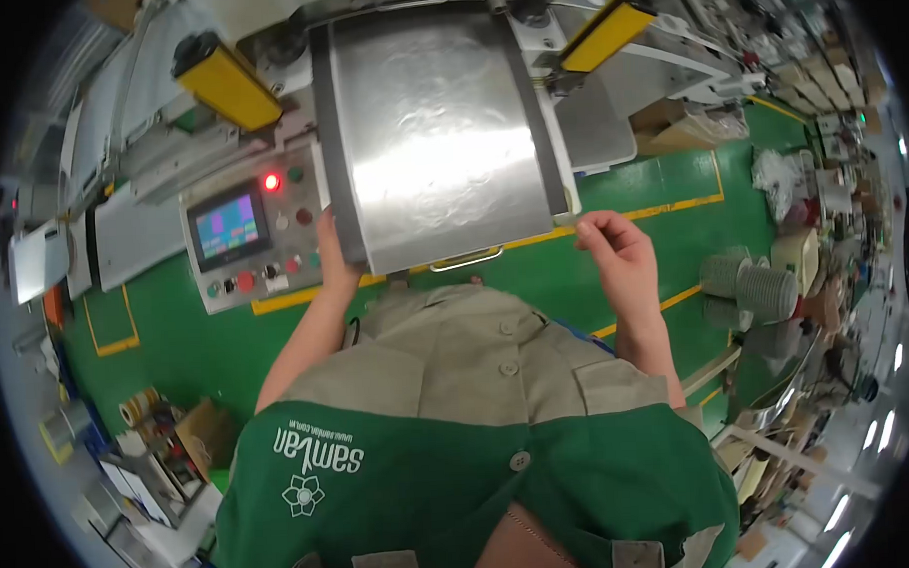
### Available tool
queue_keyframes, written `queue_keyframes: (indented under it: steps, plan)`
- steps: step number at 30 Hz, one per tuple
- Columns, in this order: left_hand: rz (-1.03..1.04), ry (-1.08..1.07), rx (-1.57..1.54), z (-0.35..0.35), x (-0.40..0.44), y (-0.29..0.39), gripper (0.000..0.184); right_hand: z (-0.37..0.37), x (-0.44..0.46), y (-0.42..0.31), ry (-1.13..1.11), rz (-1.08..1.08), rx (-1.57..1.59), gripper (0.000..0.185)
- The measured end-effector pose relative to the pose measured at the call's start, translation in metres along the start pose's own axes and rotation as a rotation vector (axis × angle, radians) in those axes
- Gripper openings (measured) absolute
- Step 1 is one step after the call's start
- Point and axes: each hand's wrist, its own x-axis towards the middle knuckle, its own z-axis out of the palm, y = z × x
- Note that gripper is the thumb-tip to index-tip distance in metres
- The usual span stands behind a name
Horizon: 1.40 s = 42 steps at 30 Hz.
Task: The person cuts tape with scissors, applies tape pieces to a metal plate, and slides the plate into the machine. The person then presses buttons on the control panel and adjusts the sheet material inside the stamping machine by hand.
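Note:
A shiny metal plate (440,154) with dark side borders lies on the machine in front of me. My left hand (338,256) is at the plate's front left edge, one digit stretched up along the side. The plate's border partly hides its other fingers. Just off the front right corner is my right hand (622,256), its fingers curled and the thumb and forefinger pinched together. Whatever may sit between those fingertips is too small to make out. A metal handle (466,260) juts from the machine's front below the plate.
Left of the plate stands a control panel (257,226) with a lit screen, buttons and a red lamp. Yellow guard posts (229,90) (606,30) flank the machine. Grey coiled stacks (765,291) stand on the right of the green floor (535,281); a cardboard box (204,433) is at left.

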Motion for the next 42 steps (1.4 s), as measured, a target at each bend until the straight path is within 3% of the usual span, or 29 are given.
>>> queue_keyframes:
  steps: [2,3,4,7,9,11,13,14,17,20,21,24,26,29,31,34,35,36,38,40,42]
  plan:
    - [0.067,0.021,-0.113,-0.005,0.004,0.004,0.059,-0.007,-0.002,0.004,-0.004,0.004,0.035,0.012]
    - [0.201,0.048,0.2,-0.011,0.003,0.006,0.065,-0.011,-0.003,0.007,0.014,0.015,0.004,0.014]
    - [0.313,0.014,0.227,-0.02,0.0,0.006,0.069,-0.014,-0.004,0.009,0.01,-0.02,0.053,0.014]
    - [0.222,0.095,0.306,-0.026,-0.013,0.003,0.071,-0.025,-0.005,0.021,0.033,-0.031,0.068,0.014]
    - [0.111,-0.01,-0.129,-0.037,-0.012,0.005,0.059,-0.033,-0.007,0.026,0.044,-0.032,0.058,0.014]
    - [0.028,0.135,-0.107,-0.048,-0.011,0.005,0.034,-0.04,-0.009,0.031,0.065,-0.044,0.084,0.014]
    - [-0.23,0.191,-0.375,-0.068,-0.003,0.003,0.029,-0.047,-0.011,0.036,0.081,-0.069,0.111,0.014]
    - [-0.291,0.235,-0.446,-0.08,0.001,0.015,0.03,-0.052,-0.011,0.038,0.078,-0.08,0.113,0.013]
    - [-0.185,0.389,-0.587,-0.097,0.027,0.093,0.036,-0.061,-0.013,0.043,0.119,-0.045,0.139,0.013]
    - [-0.167,0.155,-1.017,-0.089,0.076,0.162,0.045,-0.067,-0.017,0.046,0.111,-0.036,0.145,0.013]
    - [-0.265,0.089,-1.159,-0.078,0.09,0.205,0.05,-0.07,-0.019,0.051,0.102,-0.05,0.159,0.013]
    - [-0.341,-0.156,-1.543,-0.037,0.165,0.22,0.064,-0.079,-0.028,0.057,0.13,-0.051,0.157,0.013]
    - [-0.431,-0.112,-1.695,-0.008,0.214,0.217,0.073,-0.09,-0.036,0.062,0.157,-0.05,0.151,0.014]
    - [-0.513,0.018,-1.745,0.021,0.271,0.207,0.087,-0.103,-0.05,0.067,0.259,-0.022,0.166,0.015]
    - [-0.303,-0.013,-1.869,0.029,0.28,0.213,0.073,-0.112,-0.06,0.066,0.308,-0.01,0.106,0.016]
    - [-0.452,0.121,-1.725,0.027,0.273,0.237,0.06,-0.119,-0.072,0.077,0.365,0.015,0.176,0.014]
    - [-0.343,0.068,-1.733,0.031,0.292,0.22,0.053,-0.118,-0.075,0.079,0.381,0.006,0.199,0.014]
    - [-0.369,0.11,-1.718,0.028,0.287,0.232,0.046,-0.118,-0.078,0.082,0.394,0.014,0.214,0.013]
    - [-0.274,0.075,-1.532,0.026,0.291,0.242,0.045,-0.117,-0.083,0.082,0.396,0.045,0.226,0.013]
    - [-0.392,0.072,-1.637,0.025,0.288,0.243,0.044,-0.117,-0.085,0.085,0.394,0.042,0.243,0.012]
    - [-0.328,0.067,-1.642,0.026,0.286,0.243,0.048,-0.119,-0.085,0.092,0.412,0.05,0.281,0.011]
